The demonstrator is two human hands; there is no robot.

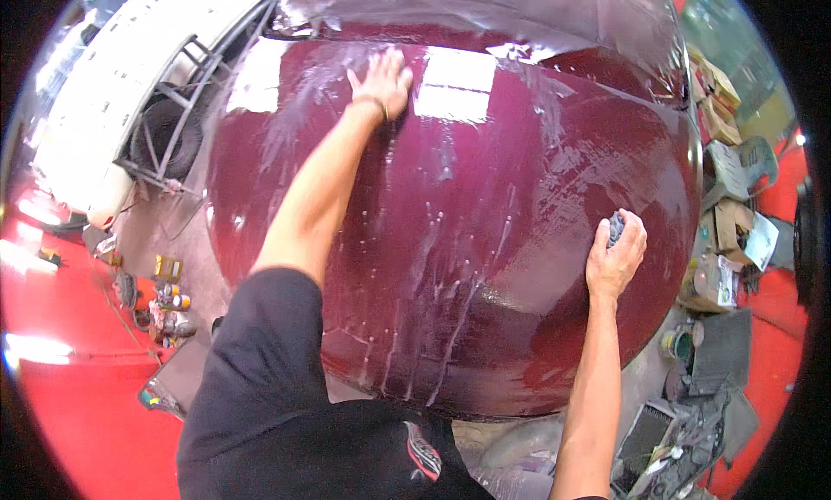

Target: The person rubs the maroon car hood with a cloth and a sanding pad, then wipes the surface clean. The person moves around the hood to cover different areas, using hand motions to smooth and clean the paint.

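A glossy dark maroon car hood (415,180) fills the middle of the view, wet, with whitish smears and drips running toward its near edge. My left hand (382,83) lies flat on its far part with the fingers spread and nothing in them. A band circles that wrist. Over the right side of the hood, my right hand (619,253) grips a small dark grey pad (615,229) against the paint. The fingers cover part of the pad, so I cannot tell its exact kind.
Beyond the hood is the windshield area (485,11) under a hazy cover. At left are a metal frame (177,110), a tyre (164,141) and small cans (177,301). Cardboard boxes (734,227), a grey chair (736,167) and dark car parts (666,439) stand along the right.
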